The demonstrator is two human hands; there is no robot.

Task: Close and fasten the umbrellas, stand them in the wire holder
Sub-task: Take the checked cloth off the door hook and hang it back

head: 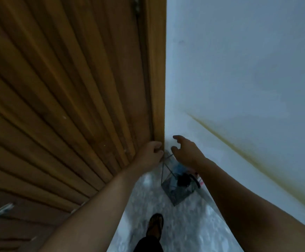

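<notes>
I see the thin dark wire holder [177,186] just below both hands: left hand [150,151] curled at its top rim, grip unclear; right hand [186,151] open, empty.

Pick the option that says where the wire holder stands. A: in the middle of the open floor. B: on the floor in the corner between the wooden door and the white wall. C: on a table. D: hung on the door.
B: the wire holder sits on the speckled floor, between the wooden door and the white wall.
</notes>
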